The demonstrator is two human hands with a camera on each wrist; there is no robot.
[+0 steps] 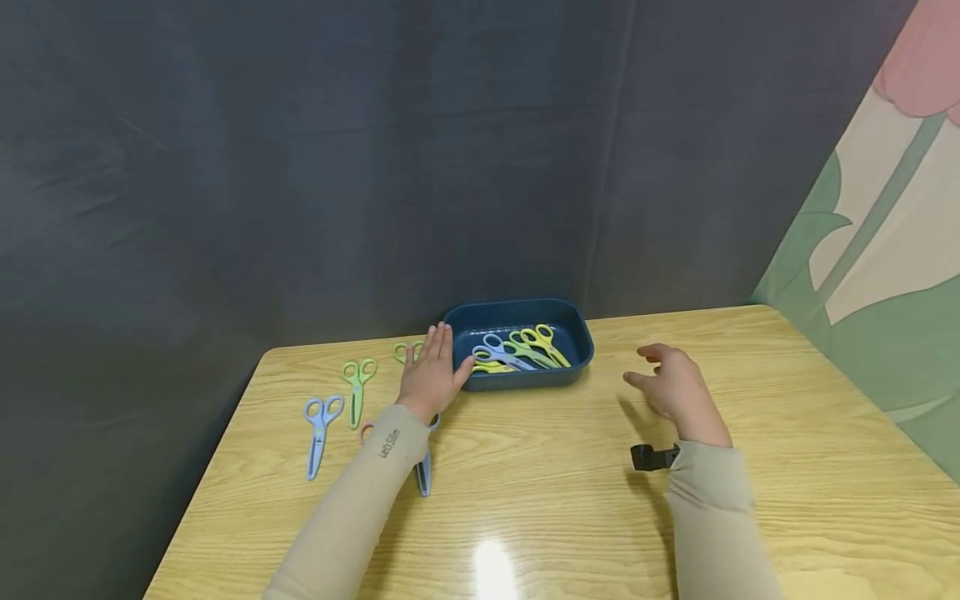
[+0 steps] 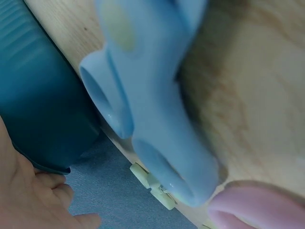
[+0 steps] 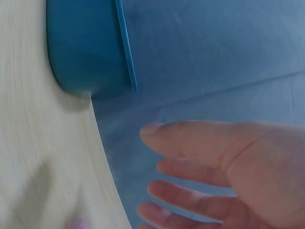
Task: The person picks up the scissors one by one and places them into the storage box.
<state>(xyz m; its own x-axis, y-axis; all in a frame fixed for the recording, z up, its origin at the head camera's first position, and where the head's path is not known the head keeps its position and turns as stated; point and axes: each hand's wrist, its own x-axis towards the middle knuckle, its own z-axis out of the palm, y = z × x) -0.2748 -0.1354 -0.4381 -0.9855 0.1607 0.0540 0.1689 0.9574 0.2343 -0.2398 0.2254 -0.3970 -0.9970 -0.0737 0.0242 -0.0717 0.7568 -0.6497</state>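
Observation:
A dark blue plastic box [image 1: 525,381] sits at the table's back edge, with several blue, green and yellow scissors [image 1: 546,340] lying in it. My left hand [image 1: 431,375] lies against the box's left end, fingers straight and thumb over the near rim. It holds nothing that I can see. To the right of the box, apart from it, my right hand [image 1: 671,387] hovers over the table with loosely bent fingers and nothing in them. Below my left wrist, blue scissors [image 2: 157,95] and a pink handle loop [image 2: 252,205] show large in the left wrist view.
Left of my forearm lie blue scissors [image 1: 317,433] and green scissors [image 1: 357,392]. Another green pair [image 1: 401,352] is partly behind my left hand. A dark curtain [image 1: 450,167] hangs behind the wooden table [image 1: 547,467]; a painted wall [image 1: 892,292] stands at the right.

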